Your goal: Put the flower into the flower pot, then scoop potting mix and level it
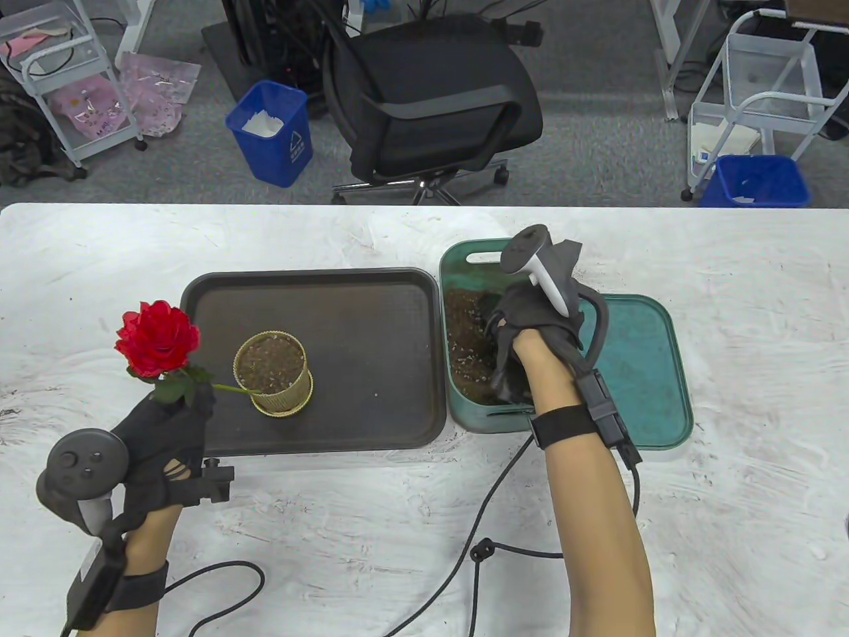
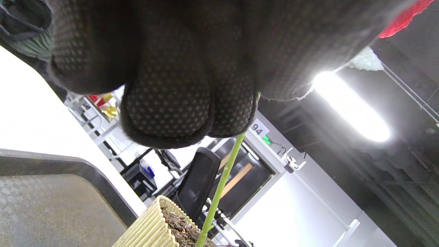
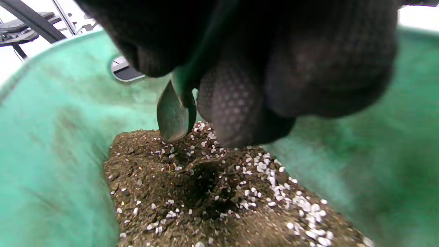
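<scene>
A red rose (image 1: 157, 338) leans to the left, its green stem (image 2: 221, 187) running down into the soil of the ribbed yellow pot (image 1: 273, 373) on the dark tray (image 1: 371, 352). My left hand (image 1: 174, 411) pinches the stem just under the bloom, left of the pot. My right hand (image 1: 524, 325) reaches into the green tub (image 1: 464, 262) and grips a small green scoop (image 3: 175, 116). The scoop's tip touches the potting mix (image 3: 219, 195), dark soil with white grains. In the table view the hand hides the scoop.
The tub's green lid (image 1: 647, 371) lies flat to its right. Glove cables (image 1: 487, 544) trail over the white table near its front edge. A black office chair (image 1: 431, 99) and two blue bins (image 1: 272, 133) stand beyond the far edge.
</scene>
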A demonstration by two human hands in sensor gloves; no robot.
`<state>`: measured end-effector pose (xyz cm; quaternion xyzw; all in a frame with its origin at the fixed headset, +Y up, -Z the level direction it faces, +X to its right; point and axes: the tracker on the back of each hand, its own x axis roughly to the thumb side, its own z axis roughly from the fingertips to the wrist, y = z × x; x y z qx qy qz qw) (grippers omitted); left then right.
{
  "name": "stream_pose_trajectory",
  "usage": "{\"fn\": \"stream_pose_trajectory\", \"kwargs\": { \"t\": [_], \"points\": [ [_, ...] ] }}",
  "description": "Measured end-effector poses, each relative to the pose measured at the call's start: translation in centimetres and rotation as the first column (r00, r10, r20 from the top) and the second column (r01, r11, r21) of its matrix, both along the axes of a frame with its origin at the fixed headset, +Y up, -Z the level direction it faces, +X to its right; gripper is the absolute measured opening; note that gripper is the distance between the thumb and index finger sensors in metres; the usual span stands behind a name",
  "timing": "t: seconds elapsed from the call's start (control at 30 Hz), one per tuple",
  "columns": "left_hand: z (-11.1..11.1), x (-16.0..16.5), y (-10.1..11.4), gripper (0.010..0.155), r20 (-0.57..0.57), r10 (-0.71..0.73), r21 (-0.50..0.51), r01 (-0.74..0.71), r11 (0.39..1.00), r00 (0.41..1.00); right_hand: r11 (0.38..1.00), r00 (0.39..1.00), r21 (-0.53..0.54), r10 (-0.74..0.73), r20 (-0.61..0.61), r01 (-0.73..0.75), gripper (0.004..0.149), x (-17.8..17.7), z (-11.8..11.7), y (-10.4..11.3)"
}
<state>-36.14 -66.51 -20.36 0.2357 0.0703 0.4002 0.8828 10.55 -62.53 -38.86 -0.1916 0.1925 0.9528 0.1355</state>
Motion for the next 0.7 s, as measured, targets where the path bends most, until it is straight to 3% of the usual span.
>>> {"fn": "stream_pose_trajectory", "kwargs": {
  "t": [0.33,0.53,0.6,0.7],
  "points": [
    [0.0,0.0,0.0,0.042,0.0,0.0,-0.001,0.0,1.0,1.0,0.999,1.0,-0.051,-0.005,-0.02,0.004,0.051,-1.4,-2.3,-2.4],
    [0.0,0.0,0.0,0.042,0.003,-0.003,0.001,0.003,1.0,1.0,0.964,0.981,-0.184,-0.192,0.012,0.191,0.054,-1.0,-2.6,-3.6],
    [0.0,0.0,0.0,0.042,0.003,-0.004,0.001,0.004,1.0,1.0,0.917,0.942,-0.219,-0.325,0.078,0.335,0.054,-0.4,-2.4,-4.0],
    [-0.1,0.0,0.0,0.042,0.009,-0.003,0.002,0.003,1.0,1.0,0.876,0.904,-0.221,-0.412,0.115,0.428,0.055,0.4,-2.0,-3.9]
  ]
}}
